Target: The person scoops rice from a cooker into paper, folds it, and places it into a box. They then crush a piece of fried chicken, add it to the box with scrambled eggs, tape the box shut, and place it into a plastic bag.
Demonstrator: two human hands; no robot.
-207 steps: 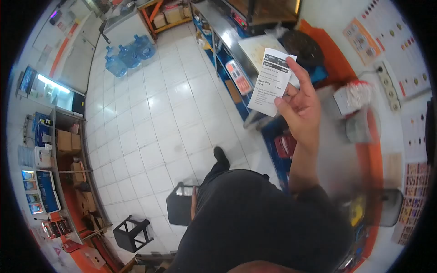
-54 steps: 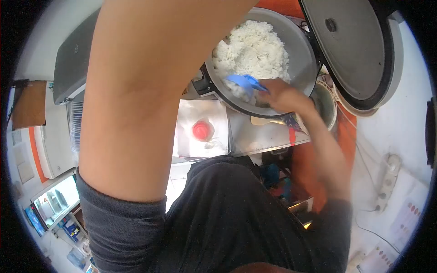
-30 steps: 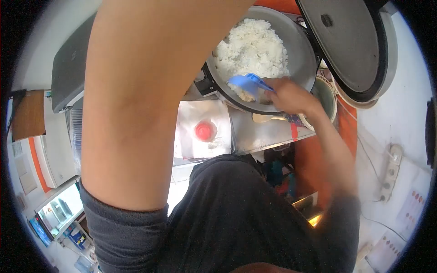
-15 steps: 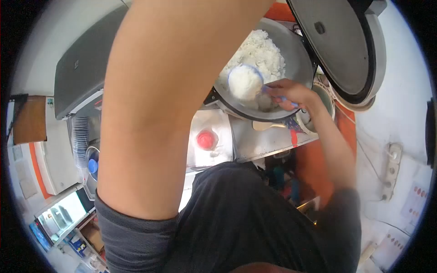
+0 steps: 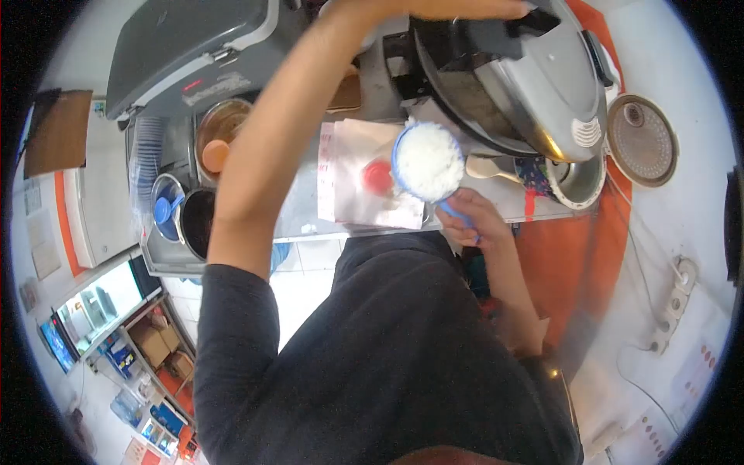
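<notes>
My right hand [image 5: 477, 215] is closed around the handle of a blue scoop [image 5: 397, 159] heaped with white rice [image 5: 430, 161]. The scoop hangs over a stack of pale wrapping paper [image 5: 341, 167], beside a round red object [image 5: 378, 177] lying on it. At the top edge, my left hand [image 5: 473, 8] stretches flat with fingers extended at the lid [image 5: 542, 85] of a large rice cooker, near its black handle. The lid is partly lowered over the pot and hides the rice inside.
A wooden paddle [image 5: 492, 167] and a pale tub [image 5: 583, 198] are right of the paper. A round perforated lid [image 5: 643, 139] is against the wall. Stacked cups [image 5: 147, 163], a metal bowl [image 5: 225, 116] and a grey cooler box [image 5: 194, 58] stand left.
The rice-filled scoop has come out of the cooker to above the paper. My left arm has moved, and the cooker lid has swung from wide open to partly closed.
</notes>
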